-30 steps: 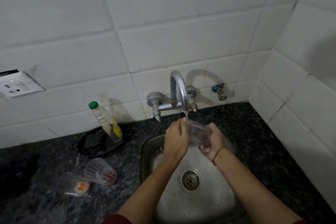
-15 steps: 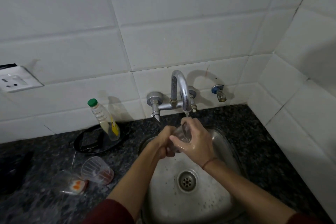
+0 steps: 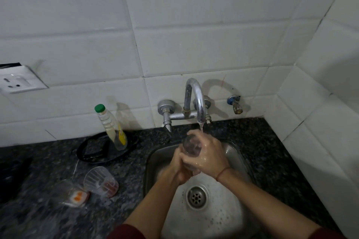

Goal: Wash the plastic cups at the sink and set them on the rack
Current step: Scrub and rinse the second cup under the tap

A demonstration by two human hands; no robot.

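Both hands are closed around one clear plastic cup (image 3: 191, 146) over the steel sink (image 3: 236, 158), the right hand (image 3: 206, 156) wrapped over its side and the left hand (image 3: 177, 169) gripping from below, though the left is blurred and its exact hold is hard to read. A thin stream from the tap (image 3: 196, 99) just above the hands falls onto the right hand's knuckles. Well to the left of the hands, on the dark speckled worktop (image 3: 272, 151), another clear cup (image 3: 100, 181) lies on its side, with a green-capped bottle (image 3: 111, 128) standing beyond it near the wall.
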